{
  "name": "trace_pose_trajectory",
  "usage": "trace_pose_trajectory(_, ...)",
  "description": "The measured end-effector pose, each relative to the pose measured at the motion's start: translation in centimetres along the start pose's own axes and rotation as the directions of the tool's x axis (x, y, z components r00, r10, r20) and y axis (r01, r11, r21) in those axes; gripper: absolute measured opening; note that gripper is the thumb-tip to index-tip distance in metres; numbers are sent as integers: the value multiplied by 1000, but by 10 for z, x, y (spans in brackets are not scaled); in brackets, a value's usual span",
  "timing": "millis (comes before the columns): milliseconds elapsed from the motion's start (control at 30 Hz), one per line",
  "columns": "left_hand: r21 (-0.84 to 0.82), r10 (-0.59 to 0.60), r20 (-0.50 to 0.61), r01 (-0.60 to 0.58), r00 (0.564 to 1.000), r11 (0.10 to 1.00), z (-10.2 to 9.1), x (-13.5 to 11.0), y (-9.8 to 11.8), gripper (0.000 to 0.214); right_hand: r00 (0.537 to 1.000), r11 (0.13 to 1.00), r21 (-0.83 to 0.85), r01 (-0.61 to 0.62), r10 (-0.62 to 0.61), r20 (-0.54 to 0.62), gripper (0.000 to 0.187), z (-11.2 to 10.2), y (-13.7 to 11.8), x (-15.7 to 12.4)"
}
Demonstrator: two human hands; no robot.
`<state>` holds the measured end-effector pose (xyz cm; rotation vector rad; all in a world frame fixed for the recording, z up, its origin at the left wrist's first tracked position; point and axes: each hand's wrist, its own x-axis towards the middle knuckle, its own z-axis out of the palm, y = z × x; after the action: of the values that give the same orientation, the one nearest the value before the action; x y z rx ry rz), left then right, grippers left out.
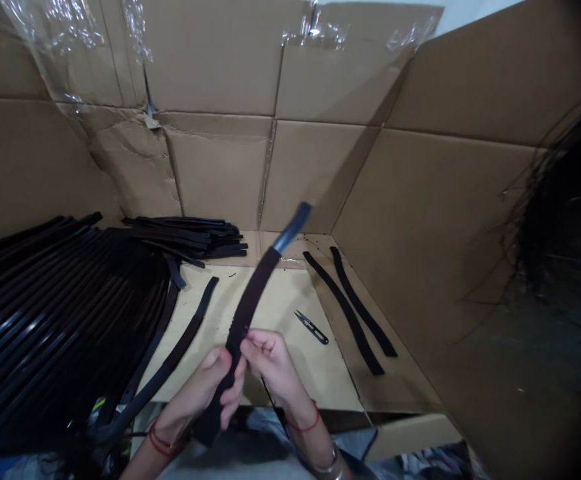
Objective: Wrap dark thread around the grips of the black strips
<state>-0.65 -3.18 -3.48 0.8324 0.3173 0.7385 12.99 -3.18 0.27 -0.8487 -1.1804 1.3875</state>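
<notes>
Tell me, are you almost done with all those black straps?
Not nearly, it seems. Two straps lie set apart on the right, maybe done. The left hand and right hand grip one strap. The big pile on the left looks still to do.

Surface (315, 380) is flat tan cardboard, walled by cardboard at back and right. Left side: big pile of black straps (45, 320). Rear: smaller stack of straps (190, 237). One loose strap (180, 347) runs diagonally off the pile's edge. Centre: thread snips (311, 327). Right: two curved straps (343, 310), side by side.
</notes>
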Motion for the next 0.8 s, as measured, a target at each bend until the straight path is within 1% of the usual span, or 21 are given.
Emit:
trace_pose_trajectory(67,-21,-57,127,61,990,998,-5,-3,-2,63,999,1000,4,-2,1,41,48,1,-4,-6)
trace_pose_trajectory(133,-30,-90,209,98,974,995,-10,0,-2,70,999,1000,-2,12,-12,47,50,2,-11,-8)
trace_pose_trajectory(233,-29,-107,230,116,967,993,-19,12,-4,71,999,1000,-9,4,-4,39,48,1,-14,0)
trace_pose_trajectory(333,-18,-141,242,149,960,989,-29,24,-11,75,998,999,16,-40,39,47,47,-3,-7,11)
trace_pose_trajectory(400,2,-164,242,168,956,986,-32,28,-15,78,998,998,32,-54,53,31,51,-5,1,15)
trace_pose_trajectory(467,30,-165,188,162,968,986,-31,28,-15,78,999,999,28,-47,47,-22,51,-5,5,14)
trace_pose_trajectory(533,53,-123,67,120,990,991,-24,26,-10,72,995,1000,4,-21,21,-99,42,-2,6,12)
trace_pose_trajectory(600,68,-49,-80,54,996,996,-13,21,-1,53,985,1000,-27,10,-15,-173,34,1,3,9)
trace_pose_trajectory(667,72,5,-184,8,983,997,-3,14,7,39,975,998,-50,38,-48,-217,31,5,0,7)
trace_pose_trajectory(733,60,-6,-215,19,977,998,4,6,13,39,980,998,-53,42,-52,-194,32,8,-4,4)
trace_pose_trajectory(800,27,-74,-173,79,982,996,6,-1,16,46,992,999,-39,30,-34,-121,36,8,-7,0)
